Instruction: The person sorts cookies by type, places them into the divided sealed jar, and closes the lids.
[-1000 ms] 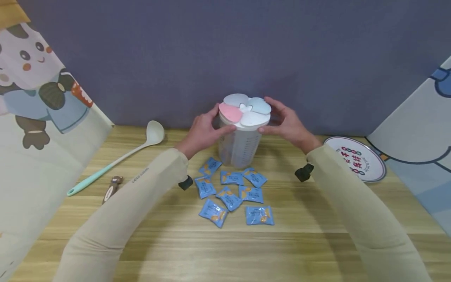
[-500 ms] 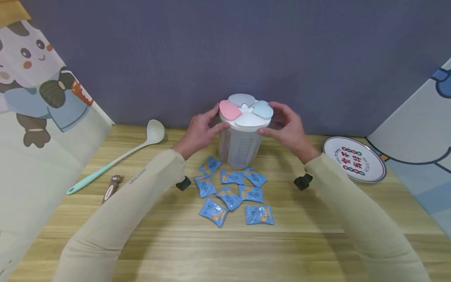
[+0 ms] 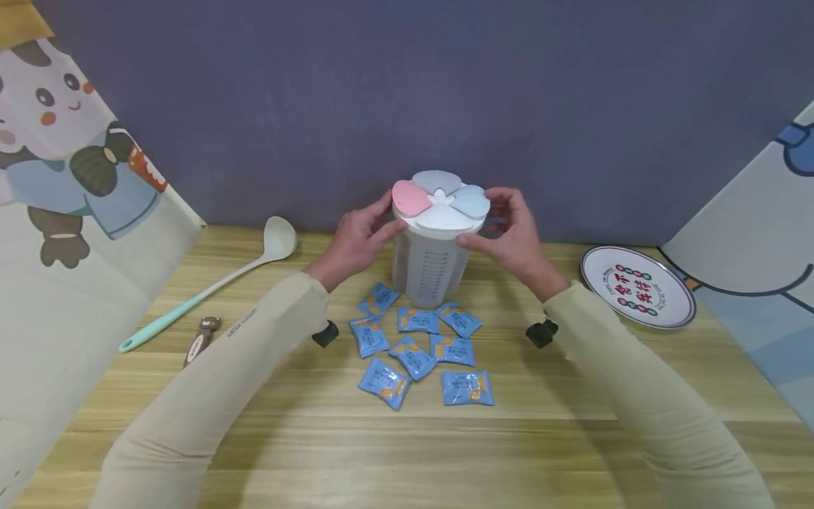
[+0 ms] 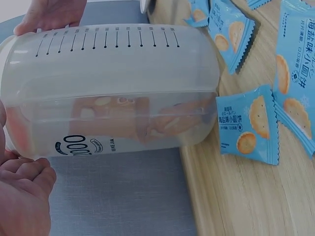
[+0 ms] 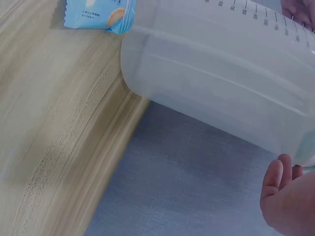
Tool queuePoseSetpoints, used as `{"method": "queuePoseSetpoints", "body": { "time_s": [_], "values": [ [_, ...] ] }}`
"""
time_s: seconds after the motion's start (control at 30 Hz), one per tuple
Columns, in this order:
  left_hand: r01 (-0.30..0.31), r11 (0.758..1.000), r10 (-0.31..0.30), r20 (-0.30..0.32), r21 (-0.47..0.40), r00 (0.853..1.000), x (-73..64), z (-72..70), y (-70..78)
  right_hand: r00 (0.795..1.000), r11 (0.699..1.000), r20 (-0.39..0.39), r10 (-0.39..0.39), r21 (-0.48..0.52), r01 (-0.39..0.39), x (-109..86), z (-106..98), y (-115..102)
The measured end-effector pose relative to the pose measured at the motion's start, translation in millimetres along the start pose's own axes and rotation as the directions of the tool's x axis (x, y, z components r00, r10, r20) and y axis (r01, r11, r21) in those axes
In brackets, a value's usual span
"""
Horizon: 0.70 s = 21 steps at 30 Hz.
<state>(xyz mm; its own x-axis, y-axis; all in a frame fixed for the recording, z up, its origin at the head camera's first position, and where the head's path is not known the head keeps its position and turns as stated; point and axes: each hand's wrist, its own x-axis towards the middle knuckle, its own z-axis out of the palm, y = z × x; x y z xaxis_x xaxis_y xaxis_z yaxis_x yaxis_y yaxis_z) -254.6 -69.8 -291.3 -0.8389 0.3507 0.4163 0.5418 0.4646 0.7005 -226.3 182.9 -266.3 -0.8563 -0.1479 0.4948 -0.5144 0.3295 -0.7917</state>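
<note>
A tall translucent storage jar [image 3: 437, 270] with a measuring scale stands at the back of the table. Its lid [image 3: 448, 215] has pink, grey, pale blue and white petal-shaped flaps, all lying down. My left hand [image 3: 353, 244] holds the jar's top from the left, thumb at the front. From the right, my right hand [image 3: 518, 244] holds the same rim, with its thumb in front and its other fingers behind. Several blue snack packets [image 3: 418, 320] lie before the jar; biscuits are printed on a packet [image 4: 248, 125] in the left wrist view. Brownish shapes show through the jar wall there; I cannot tell what they are.
A ladle [image 3: 278, 240] with a mint handle lies at the left, near a brown bear-topped utensil [image 3: 202, 339] partly hidden by the left sleeve. A white plate [image 3: 638, 286] with red lettering sits at the right. A grey-blue backdrop [image 3: 407, 92] rises behind the jar.
The jar has turned clockwise as seen from above, its scale now facing more to the front. Both hands have stayed at its top and shifted slightly left. The packets have not moved.
</note>
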Motion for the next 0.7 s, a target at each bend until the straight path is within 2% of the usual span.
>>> {"method": "queuePoseSetpoints", "body": {
  "time_s": [0.13,0.2,0.3,0.4,0.5,0.57,0.7],
  "values": [
    [-0.005,1.000,0.005,0.009,-0.004,1.000,0.1,-2.4,-1.4,1.000,1.000,0.003,-0.023,-0.008,0.023,-1.1,-0.3,-1.5],
    [-0.013,1.000,0.013,-0.020,-0.020,1.000,0.8,-4.7,-1.8,0.998,0.997,0.003,-0.065,-0.035,0.065,-1.0,-2.8,-3.3],
    [-0.077,0.997,0.075,-0.101,-0.022,0.992,4.7,-8.5,0.3,0.986,0.980,0.014,-0.166,-0.104,0.167,1.4,-10.1,-7.5],
    [-0.180,0.983,0.184,-0.144,0.037,0.972,12.0,-10.4,4.2,0.962,0.951,0.070,-0.263,-0.150,0.271,5.7,-17.0,-11.8],
    [-0.230,0.970,0.238,-0.113,0.082,0.965,19.8,-9.5,6.1,0.940,0.940,0.168,-0.298,-0.121,0.320,9.4,-19.5,-13.2],
    [-0.236,0.968,0.243,-0.088,0.084,0.966,22.9,-8.1,5.6,0.923,0.935,0.218,-0.316,-0.092,0.342,10.7,-19.3,-12.2],
    [-0.237,0.968,0.244,-0.076,0.084,0.967,26.0,-6.7,4.4,0.907,0.928,0.234,-0.350,-0.049,0.370,12.2,-18.4,-9.1]
  ]
}}
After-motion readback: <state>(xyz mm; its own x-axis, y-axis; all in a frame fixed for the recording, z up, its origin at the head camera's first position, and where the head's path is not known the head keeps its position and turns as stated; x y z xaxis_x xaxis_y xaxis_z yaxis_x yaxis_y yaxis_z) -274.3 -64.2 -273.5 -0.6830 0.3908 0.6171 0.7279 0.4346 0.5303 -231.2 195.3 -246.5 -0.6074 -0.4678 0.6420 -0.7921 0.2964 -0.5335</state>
